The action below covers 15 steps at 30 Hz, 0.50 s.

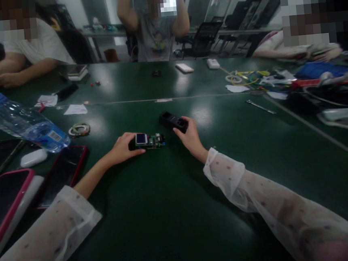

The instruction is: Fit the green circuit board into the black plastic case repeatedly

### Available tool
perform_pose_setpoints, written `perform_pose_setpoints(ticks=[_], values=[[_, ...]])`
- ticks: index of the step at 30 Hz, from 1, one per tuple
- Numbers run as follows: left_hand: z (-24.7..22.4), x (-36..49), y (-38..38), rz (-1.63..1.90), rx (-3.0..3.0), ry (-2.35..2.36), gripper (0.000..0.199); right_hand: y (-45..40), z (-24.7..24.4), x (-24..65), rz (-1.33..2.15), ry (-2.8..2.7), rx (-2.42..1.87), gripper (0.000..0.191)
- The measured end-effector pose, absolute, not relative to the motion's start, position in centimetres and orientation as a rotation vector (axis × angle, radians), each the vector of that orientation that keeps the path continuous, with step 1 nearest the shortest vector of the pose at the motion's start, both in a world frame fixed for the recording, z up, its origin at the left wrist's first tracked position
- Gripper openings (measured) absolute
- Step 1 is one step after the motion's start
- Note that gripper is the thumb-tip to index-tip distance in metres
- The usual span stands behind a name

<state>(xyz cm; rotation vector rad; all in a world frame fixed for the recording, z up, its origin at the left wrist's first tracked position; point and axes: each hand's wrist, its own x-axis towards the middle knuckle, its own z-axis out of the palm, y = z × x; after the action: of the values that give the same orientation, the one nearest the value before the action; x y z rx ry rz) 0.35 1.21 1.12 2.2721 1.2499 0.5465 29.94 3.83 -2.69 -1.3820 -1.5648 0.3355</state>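
Note:
Near the middle of the dark green table, my left hand (pixel 125 148) grips the left end of a small green circuit board (pixel 153 140) that carries a little square screen. Its thumb lies along the near edge and the fingers are behind. My right hand (pixel 191 139) is closed round the right end of a black plastic case (pixel 170 120), between thumb and fingers. Openings show in the upper face of the case. The case lies just behind and to the right of the board, with a small gap between them.
At the left are a tilted water bottle (pixel 41 128), phones (pixel 62 174), a white case (pixel 34 157) and bracelets (pixel 79 130). Cables (pixel 248 76) and a metal tool (pixel 260 106) lie at the right. Three people sit across the green table (pixel 157 213).

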Motion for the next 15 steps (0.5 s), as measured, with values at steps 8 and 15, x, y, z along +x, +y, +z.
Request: perform_pose_setpoints(ticks=[8,15], values=[[0.95,0.41,1.30,0.553,2.278,1.256,0.060,3.91,-2.83,29.93,0.380,-1.522,-1.378,0.050],[0.78,0.16,1.41,0.549,2.261,1.244,0.060,3.77,-2.34,29.67,0.508,-1.392,-1.251,0.050]])
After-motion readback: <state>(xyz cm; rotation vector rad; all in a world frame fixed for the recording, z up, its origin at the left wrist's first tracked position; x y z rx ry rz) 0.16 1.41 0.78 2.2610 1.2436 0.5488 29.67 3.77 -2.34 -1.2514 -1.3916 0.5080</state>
